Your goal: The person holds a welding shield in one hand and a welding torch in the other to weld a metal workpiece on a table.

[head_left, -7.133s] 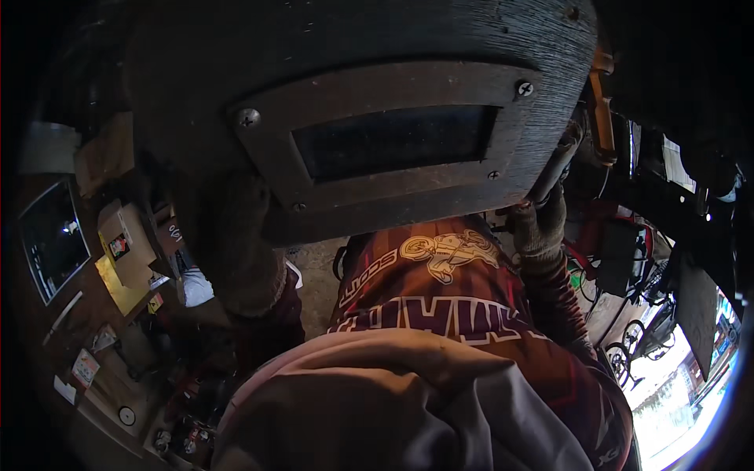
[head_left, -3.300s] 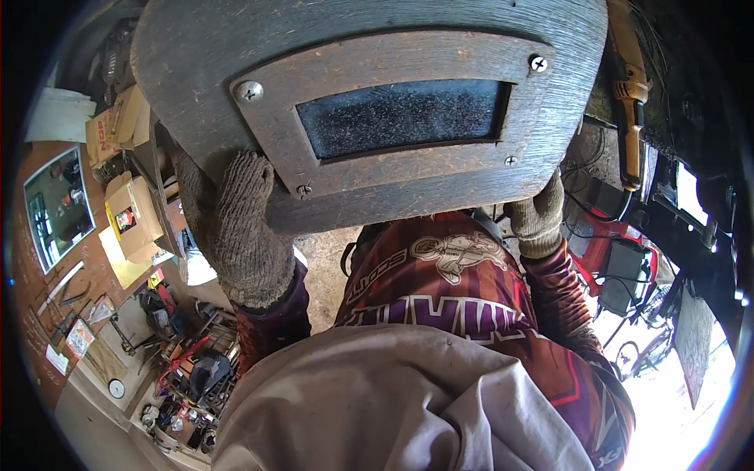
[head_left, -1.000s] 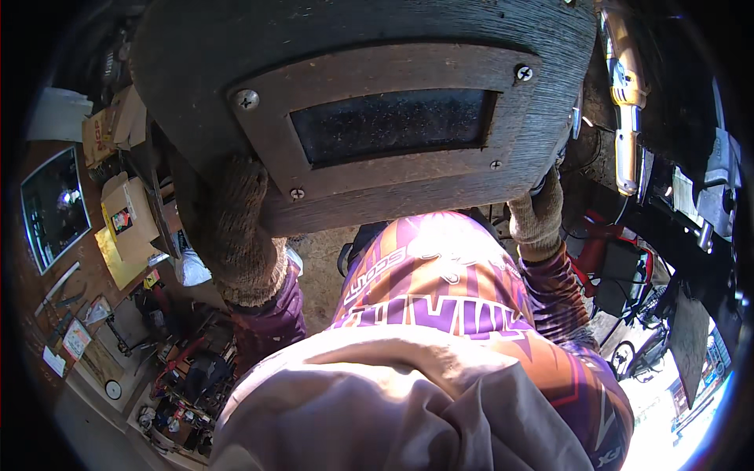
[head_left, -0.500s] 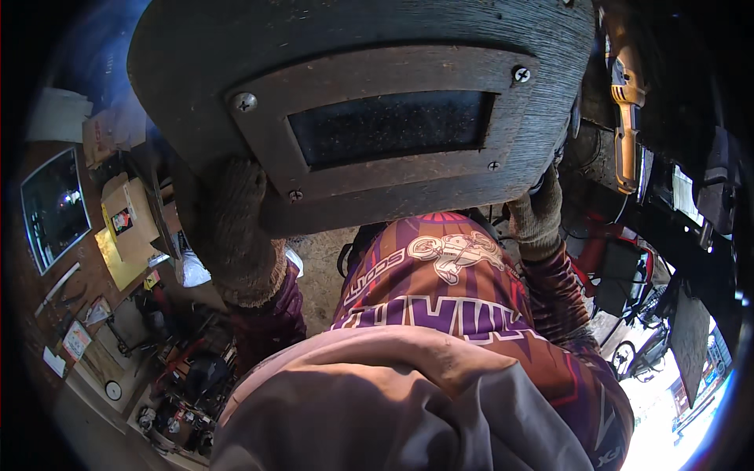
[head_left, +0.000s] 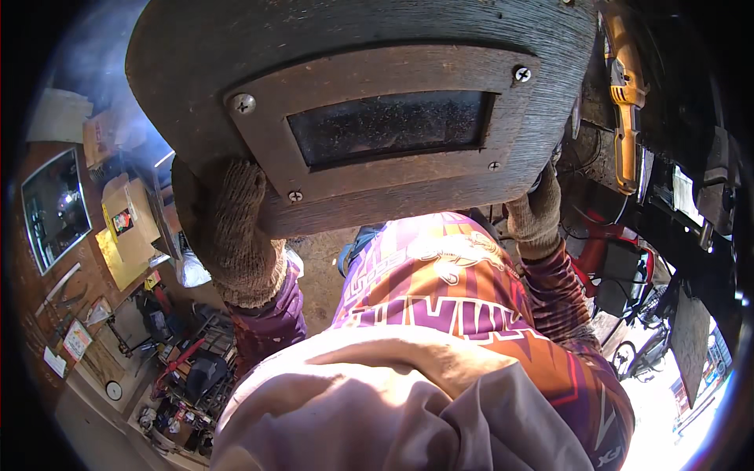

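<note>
A dark, worn welding shield (head_left: 377, 184) fills the upper middle, its rectangular dark glass (head_left: 393, 129) framed by a screwed-on plate. At the shield's lower left edge, my left hand (head_left: 236, 228) in a knitted glove is closed, with the thumb lying on its near face. My right hand (head_left: 538, 216), gloved too, is bent at the lower right edge. The shield hides most of its fingers, and a dark bit of something shows beside them; what it grips I cannot make out. Whatever lies beyond the shield is hidden.
A yellow power tool (head_left: 626, 118) hangs or lies at upper right. On the left, a brown board (head_left: 59, 302) carries a glass-fronted frame and an opened cardboard box (head_left: 129, 224). Tools and parts clutter the lower left. A red machine (head_left: 601, 247) stands at right. Bluish smoke drifts at upper left.
The light on my shirt, gloves and surroundings has grown brighter. Smoke at upper left looks thicker. Both hands and the shield have hardly moved.
</note>
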The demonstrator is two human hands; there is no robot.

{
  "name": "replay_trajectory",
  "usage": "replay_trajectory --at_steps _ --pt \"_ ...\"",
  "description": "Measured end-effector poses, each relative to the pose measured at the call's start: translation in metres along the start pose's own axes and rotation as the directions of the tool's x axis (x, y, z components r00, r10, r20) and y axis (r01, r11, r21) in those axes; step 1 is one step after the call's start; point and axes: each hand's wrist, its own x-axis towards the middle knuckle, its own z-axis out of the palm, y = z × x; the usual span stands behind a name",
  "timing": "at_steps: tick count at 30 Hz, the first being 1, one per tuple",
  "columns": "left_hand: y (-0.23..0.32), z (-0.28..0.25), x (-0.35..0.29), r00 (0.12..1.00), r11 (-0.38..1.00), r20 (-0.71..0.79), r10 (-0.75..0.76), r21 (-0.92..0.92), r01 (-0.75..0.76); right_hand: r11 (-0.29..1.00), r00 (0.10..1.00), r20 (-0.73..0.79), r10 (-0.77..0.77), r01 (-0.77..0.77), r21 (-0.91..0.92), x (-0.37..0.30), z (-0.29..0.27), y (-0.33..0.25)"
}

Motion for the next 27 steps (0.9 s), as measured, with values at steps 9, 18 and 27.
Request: replay_trajectory --at_steps 9,18,27 --pt "-0.018 -0.018 -0.004 0.997 0.980 0.008 -0.083 -0.182 0.083 0.998 1.000 -0.002 -0.017 0.017 -0.058 0.001 -0.001 -0.001" --pt "-0.005 -0.024 0.007 0.931 0.762 0.257 0.260 0.537 -0.361 0.973 0.976 -0.068 -0.207 0.199 -0.115 0.005 -0.003 0.018" --pt "0.004 -0.007 0.002 0.993 0.939 0.030 0.118 0.322 -0.122 0.994 0.993 -0.050 -0.109 0.107 -0.028 0.005 0.004 0.007"
